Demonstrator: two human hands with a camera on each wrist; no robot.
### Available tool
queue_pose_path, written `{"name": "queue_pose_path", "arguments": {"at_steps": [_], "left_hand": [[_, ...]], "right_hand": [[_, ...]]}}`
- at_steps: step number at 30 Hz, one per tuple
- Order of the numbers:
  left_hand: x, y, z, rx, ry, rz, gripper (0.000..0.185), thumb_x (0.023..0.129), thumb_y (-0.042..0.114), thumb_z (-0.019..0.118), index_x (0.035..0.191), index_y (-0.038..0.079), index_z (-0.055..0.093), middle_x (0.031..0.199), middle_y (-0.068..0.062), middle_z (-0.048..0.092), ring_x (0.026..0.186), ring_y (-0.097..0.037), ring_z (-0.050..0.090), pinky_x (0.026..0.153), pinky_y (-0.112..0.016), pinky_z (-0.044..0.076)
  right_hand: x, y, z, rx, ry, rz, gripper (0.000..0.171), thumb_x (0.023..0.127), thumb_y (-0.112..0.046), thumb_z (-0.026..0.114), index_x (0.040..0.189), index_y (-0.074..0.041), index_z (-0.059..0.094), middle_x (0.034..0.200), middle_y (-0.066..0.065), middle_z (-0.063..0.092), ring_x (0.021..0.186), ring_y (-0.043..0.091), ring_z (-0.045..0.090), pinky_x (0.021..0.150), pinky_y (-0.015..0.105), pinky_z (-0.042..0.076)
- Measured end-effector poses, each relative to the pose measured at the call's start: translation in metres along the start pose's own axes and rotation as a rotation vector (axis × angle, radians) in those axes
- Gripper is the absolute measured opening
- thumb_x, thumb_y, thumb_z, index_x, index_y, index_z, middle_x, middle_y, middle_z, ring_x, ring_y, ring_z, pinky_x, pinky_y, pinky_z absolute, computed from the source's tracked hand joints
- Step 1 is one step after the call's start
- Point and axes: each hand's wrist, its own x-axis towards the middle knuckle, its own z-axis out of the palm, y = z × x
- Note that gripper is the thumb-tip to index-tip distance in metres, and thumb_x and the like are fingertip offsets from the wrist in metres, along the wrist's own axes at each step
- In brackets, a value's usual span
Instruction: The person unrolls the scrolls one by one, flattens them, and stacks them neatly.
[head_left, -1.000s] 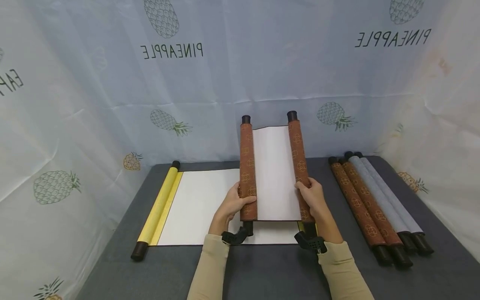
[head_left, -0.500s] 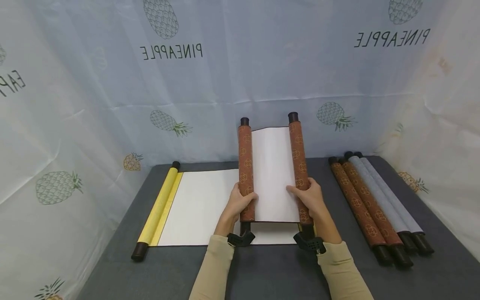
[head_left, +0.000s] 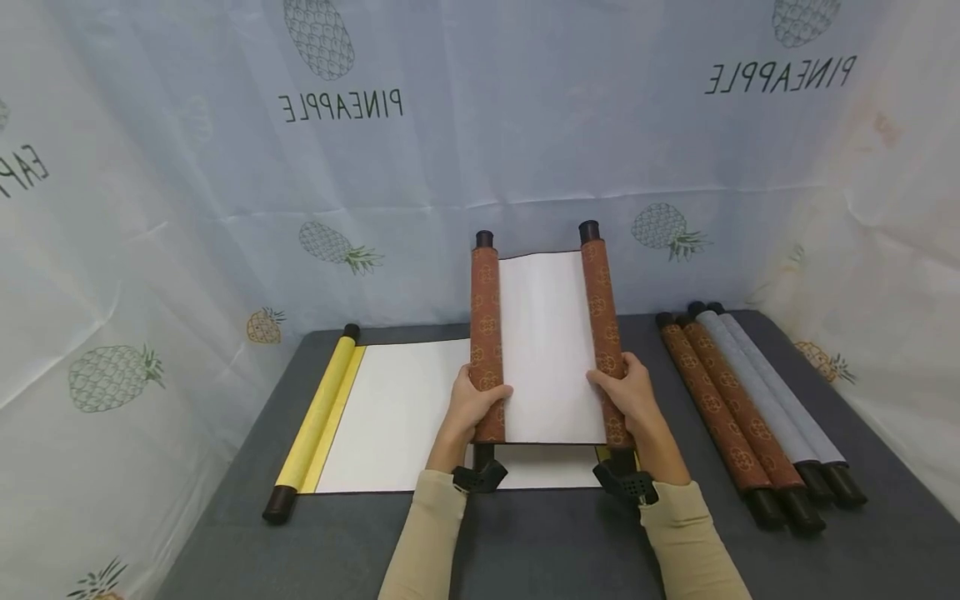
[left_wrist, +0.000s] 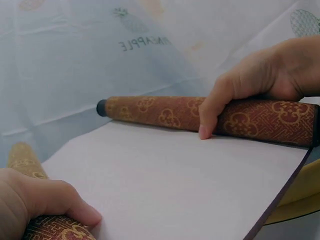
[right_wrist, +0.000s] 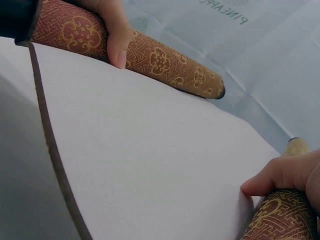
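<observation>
Between my two hands a brown patterned scroll (head_left: 551,350) is held up, partly unrolled, its white paper facing me. My left hand (head_left: 471,408) grips the left roll near its lower end, thumb over the front. The right roll (left_wrist: 165,112) is gripped by my right hand (head_left: 633,392), its thumb tip on the paper's edge in the left wrist view. Dark knobs cap both rolls. Behind and below lies a yellow scroll (head_left: 318,417) spread out on the table, its white paper (head_left: 397,417) showing; the raised scroll covers much of its right part.
At the table's right side lie two rolled brown scrolls (head_left: 720,408) and two rolled grey scrolls (head_left: 772,387), side by side with dark knobs. A dark grey table (head_left: 360,542) carries everything. A pale pineapple-print curtain (head_left: 480,150) hangs behind and at both sides.
The two brown rolls have moved slightly apart, the left one leftward, so a wider strip of white paper shows. The right thumb shifted inward over the paper, then back toward its roll.
</observation>
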Motion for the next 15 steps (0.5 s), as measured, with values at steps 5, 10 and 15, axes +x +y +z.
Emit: {"name": "queue_pose_path", "arguments": {"at_steps": [5,10,15], "left_hand": [[0.003,-0.002,-0.008,-0.015,-0.053,-0.027,0.078,0.082,0.020,0.068,0.148,0.004,0.030,0.134,-0.021,0.050,0.113,-0.031,0.055,0.087,-0.039,0.047],[0.004,-0.002,-0.016,-0.039,-0.069,-0.016,0.069,0.082,0.020,0.068,0.143,0.005,0.038,0.127,-0.020,0.054,0.102,-0.025,0.057,0.077,-0.032,0.047],[0.004,-0.001,-0.022,-0.035,-0.076,0.023,0.058,0.082,0.016,0.070,0.133,0.000,0.049,0.117,-0.020,0.060,0.092,-0.022,0.060,0.073,-0.030,0.049]], "right_hand": [[0.001,0.003,-0.004,-0.007,-0.014,-0.015,0.066,0.091,-0.019,0.057,0.146,0.002,0.028,0.134,0.026,0.047,0.108,0.030,0.053,0.078,0.029,0.046],[0.004,0.006,-0.007,-0.005,-0.004,-0.014,0.063,0.091,-0.022,0.059,0.144,0.001,0.033,0.130,0.026,0.050,0.095,0.023,0.057,0.070,0.025,0.047],[0.004,0.005,-0.009,-0.007,-0.005,-0.028,0.061,0.092,-0.023,0.061,0.142,0.002,0.037,0.122,0.023,0.053,0.082,0.012,0.056,0.066,0.023,0.047]]}}
